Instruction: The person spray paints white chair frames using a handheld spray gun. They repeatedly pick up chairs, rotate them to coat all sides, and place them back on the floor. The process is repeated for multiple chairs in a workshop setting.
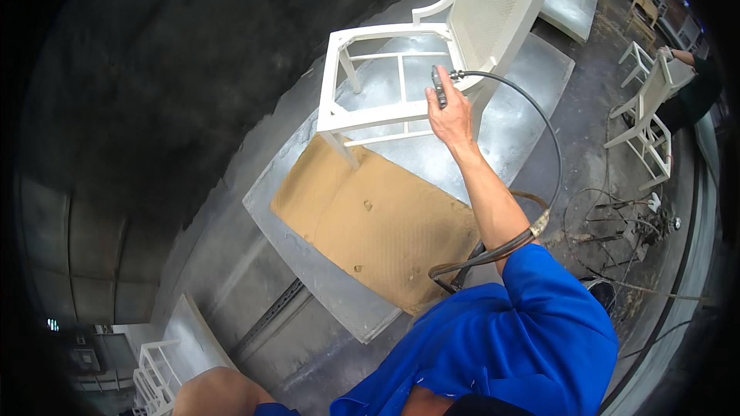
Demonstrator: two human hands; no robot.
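Observation:
My right hand (453, 117) is closed round a small dark spray gun (439, 88), held just above the near seat rail of a white armchair (378, 114). A black hose (552, 135) leaves the gun, arcs to the right and loops back round my forearm. The chair has an open seat frame and a tall woven-look back (499, 11). It stands tilted in the view on a grey metal-looking platform (532, 135), one front leg at a brown cardboard sheet (378, 219). At the lower left a bare bent part of my left arm shows; its hand is out of view.
On the right, a person in dark clothing (697, 92) has a hand on a white chair (655, 108). Hoses and metal gear (632, 219) lie on the floor nearby. More white chair frames (158, 362) stand lower left. A dark wall (169, 85) rises at left.

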